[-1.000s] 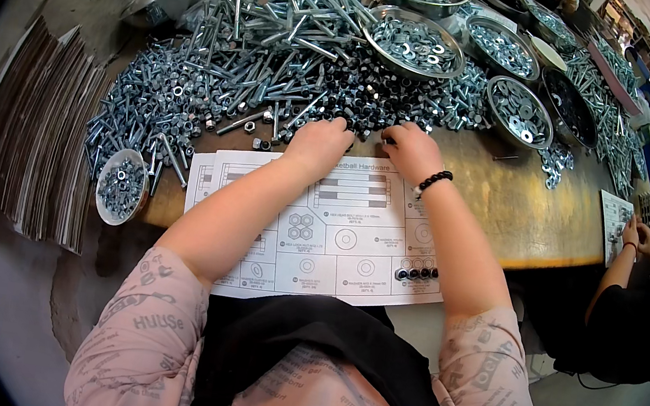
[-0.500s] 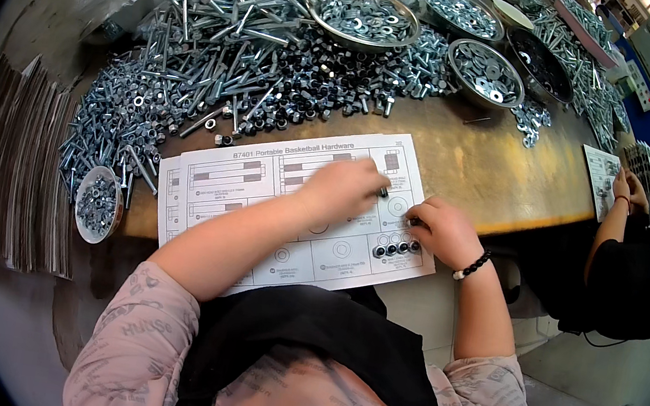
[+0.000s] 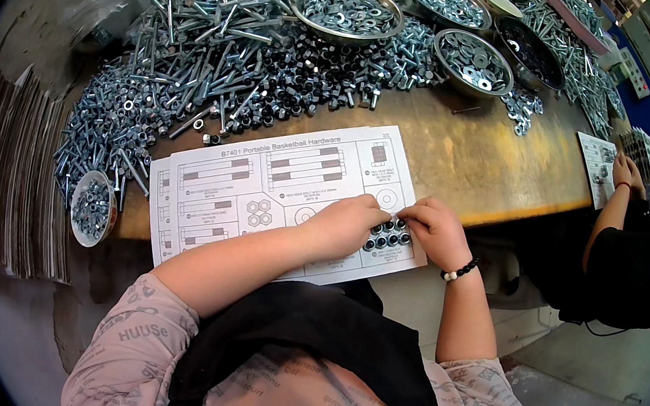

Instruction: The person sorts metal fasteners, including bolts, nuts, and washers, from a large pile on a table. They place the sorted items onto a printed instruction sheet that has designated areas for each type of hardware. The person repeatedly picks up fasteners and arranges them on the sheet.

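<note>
A printed paper sheet [image 3: 239,166] with outline drawings of bolts, nuts and washers lies in front of me on the table. On its lower right part, dark-centred lock nuts [image 3: 382,243] stand in two short rows. My left hand [image 3: 348,225] reaches in over the sheet, its closed fingertips at the left end of the upper row, on a lock nut. From the right, my right hand [image 3: 438,234] pinches at the same row with thumb and forefinger together. The fingers partly hide the nuts they touch.
A big heap of loose bolts [image 3: 206,45] and nuts covers the table beyond the sheet. Metal bowls of washers [image 3: 473,62] stand at the back. A small bowl [image 3: 94,208] sits at the left edge by stacked cardboard [image 3: 17,176]. Another person's hands [image 3: 630,175] are at the right.
My left hand has come down from the sheet's upper right to the nuts. A second row of nuts now stands above the first. My right fingers have moved closer to my left.
</note>
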Motion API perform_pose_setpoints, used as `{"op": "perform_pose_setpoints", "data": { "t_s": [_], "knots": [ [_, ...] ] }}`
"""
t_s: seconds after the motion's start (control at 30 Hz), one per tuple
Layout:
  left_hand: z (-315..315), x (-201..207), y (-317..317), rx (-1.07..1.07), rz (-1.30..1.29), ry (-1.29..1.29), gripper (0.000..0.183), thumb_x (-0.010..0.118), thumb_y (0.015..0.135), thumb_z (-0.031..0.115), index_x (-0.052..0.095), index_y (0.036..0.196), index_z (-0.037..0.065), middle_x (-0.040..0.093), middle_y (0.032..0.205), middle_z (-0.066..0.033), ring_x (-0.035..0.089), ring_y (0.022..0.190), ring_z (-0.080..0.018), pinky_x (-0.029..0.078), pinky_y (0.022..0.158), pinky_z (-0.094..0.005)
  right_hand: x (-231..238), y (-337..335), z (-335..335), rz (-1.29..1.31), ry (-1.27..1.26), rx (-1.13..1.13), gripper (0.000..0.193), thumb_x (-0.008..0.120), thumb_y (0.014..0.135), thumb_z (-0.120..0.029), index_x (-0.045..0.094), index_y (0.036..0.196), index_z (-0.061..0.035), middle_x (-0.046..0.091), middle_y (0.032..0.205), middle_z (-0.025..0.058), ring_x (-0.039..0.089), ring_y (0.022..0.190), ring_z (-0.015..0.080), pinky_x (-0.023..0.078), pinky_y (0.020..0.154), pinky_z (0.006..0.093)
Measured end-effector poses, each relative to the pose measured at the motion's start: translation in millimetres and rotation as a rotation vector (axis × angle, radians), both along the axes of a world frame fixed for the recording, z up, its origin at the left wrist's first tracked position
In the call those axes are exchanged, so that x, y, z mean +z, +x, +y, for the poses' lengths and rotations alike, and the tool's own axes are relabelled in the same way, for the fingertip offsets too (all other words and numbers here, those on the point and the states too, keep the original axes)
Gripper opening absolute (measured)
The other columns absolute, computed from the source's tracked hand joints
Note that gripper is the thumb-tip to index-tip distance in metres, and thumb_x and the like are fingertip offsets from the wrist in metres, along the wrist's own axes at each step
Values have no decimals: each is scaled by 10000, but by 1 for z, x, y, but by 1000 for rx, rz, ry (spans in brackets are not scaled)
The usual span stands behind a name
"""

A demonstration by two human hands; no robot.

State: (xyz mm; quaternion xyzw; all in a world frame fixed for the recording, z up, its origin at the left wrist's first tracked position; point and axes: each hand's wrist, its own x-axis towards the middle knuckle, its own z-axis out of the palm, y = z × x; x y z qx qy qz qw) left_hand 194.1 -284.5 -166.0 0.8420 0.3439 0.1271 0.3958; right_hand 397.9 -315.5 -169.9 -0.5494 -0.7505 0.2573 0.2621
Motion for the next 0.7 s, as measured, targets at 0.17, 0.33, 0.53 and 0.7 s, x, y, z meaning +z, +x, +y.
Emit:
{"op": "perform_pose_setpoints", "data": {
  "t_s": [0.17, 0.33, 0.53, 0.7],
  "knots": [
    [2, -2, -1, -20, -4, -5, 317, 450, 776, 39, 616, 1045, 69, 563, 990, -147, 537, 952, -320, 427, 845, -372, -2, 0, -1, 46, -27, 5, 169, 613, 693, 23, 660, 832, -61, 573, 808, 78, 549, 790, 245, 451, 683, 318],
    [1, -3, -4, -5, -2, -7, 315, 456, 774, 45, 617, 1043, 74, 566, 992, -136, 535, 962, -310, 427, 844, -371, 2, 2, 4, 43, -61, 30, 156, 611, 718, 1, 661, 856, -52, 579, 818, 83, 557, 799, 238, 452, 691, 305],
    [19, -6, -20, 112, -47, 51, 262, 475, 808, 56, 602, 1037, 46, 566, 996, -129, 533, 969, -292, 429, 848, -356, 8, 17, 50, 89, -22, -117, 150, 593, 785, -107, 637, 912, -39, 602, 873, 105, 572, 821, 246, 452, 720, 317],
    [40, -8, -39, 307, -112, 192, 210, 490, 812, 69, 615, 979, 47, 573, 955, -113, 544, 925, -290, 443, 813, -358, -5, 24, 135, 48, -5, -247, 296, 640, 754, -200, 611, 1009, -52, 603, 931, 139, 585, 878, 270, 469, 746, 333]
  ]
}}
